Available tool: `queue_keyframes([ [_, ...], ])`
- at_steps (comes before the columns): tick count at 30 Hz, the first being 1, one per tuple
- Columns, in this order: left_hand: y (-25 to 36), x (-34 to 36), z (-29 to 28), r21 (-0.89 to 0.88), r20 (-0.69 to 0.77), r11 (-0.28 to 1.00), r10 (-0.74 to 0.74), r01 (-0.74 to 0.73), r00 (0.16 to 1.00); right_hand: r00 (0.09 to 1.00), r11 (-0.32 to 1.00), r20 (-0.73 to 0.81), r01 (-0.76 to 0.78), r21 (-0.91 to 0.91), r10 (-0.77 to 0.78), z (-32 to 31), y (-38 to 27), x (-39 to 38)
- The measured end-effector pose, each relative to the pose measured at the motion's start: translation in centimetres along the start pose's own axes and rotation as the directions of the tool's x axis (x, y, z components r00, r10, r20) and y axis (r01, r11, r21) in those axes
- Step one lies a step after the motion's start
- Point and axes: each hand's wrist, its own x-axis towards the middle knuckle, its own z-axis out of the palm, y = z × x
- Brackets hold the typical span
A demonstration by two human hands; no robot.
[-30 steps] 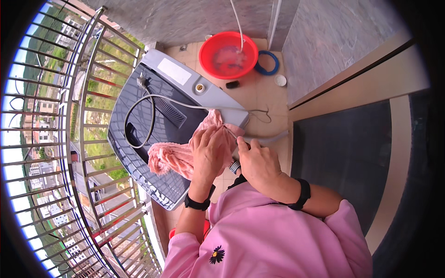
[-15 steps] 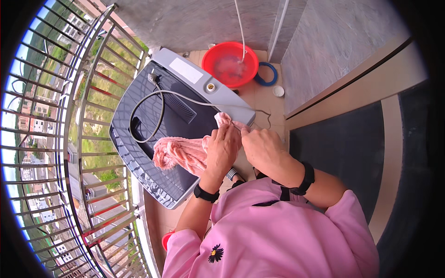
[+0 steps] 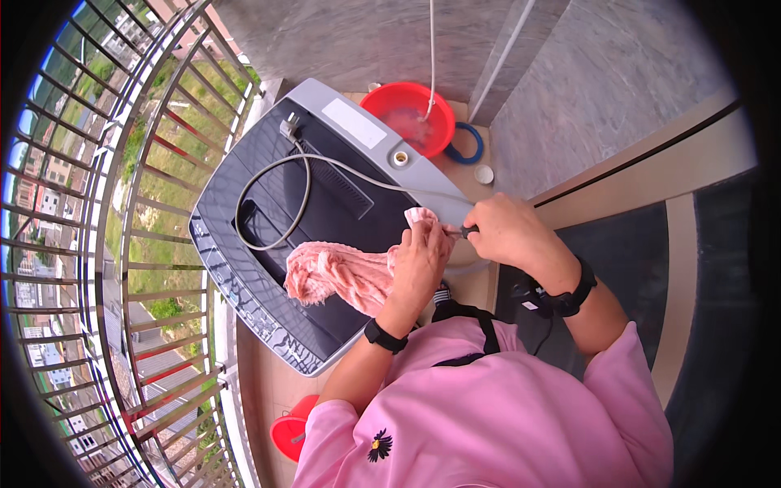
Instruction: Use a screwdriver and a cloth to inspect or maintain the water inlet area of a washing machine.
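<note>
Cloth (image 3: 338, 272), pink and crumpled, is being held over the near right edge of the washer (image 3: 358, 224); whether its underside is being supported by the lid cannot be told. Its right end is being gripped narrowly by the left hand (image 3: 421, 264), with the fabric bunched between thumb and fingers. Just off the washer's right corner, a dark-handled tool (image 3: 469, 232) is being clasped in the right hand (image 3: 512, 232), fingers curled closely around it. The tool is being pointed toward the cloth, and its far end is being hidden there.

Across the washer's dark lid, a looped grey cord (image 3: 237, 213) is being displayed, its plug (image 3: 289, 124) being set near the back. Beyond the washer's back right side, a red basin (image 3: 439, 134) is being entered from above by a white hose (image 3: 433, 49). A blue ring (image 3: 479, 146) and a small white cup (image 3: 484, 174) are lying farther right of the washer. On its left, the washer is being flanked by a metal rail (image 3: 167, 267). Below its near corner, a red bucket (image 3: 291, 431) is being partly covered by a pink sleeve (image 3: 329, 427).
</note>
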Motion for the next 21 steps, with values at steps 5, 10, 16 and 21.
queue_keyframes([
  [5, -1.8, 0.7, 1.7, -0.066, -0.028, 0.998, 0.020, -0.022, 0.999, 0.993, 0.740, 0.115, -0.106, 0.664, 0.039, -1.7, 3.5, 1.3],
  [10, -1.9, 1.1, 0.5, -0.178, 0.022, 0.981, -0.071, 0.073, 0.997, 0.871, 0.614, -0.488, 0.413, 0.673, -0.051, 3.0, 1.6, 3.7],
  [16, 0.3, 2.7, -2.9, -0.332, 0.027, 0.940, -0.072, 0.077, 0.997, 0.935, 0.657, -0.354, 0.286, 0.697, -0.031, 4.0, 2.0, 12.4],
  [21, 0.3, 2.0, -1.7, -0.163, 0.013, 0.975, -0.151, 0.151, 0.989, 0.934, 0.490, -0.356, 0.320, 0.811, -0.020, 3.8, 1.4, 10.8],
])
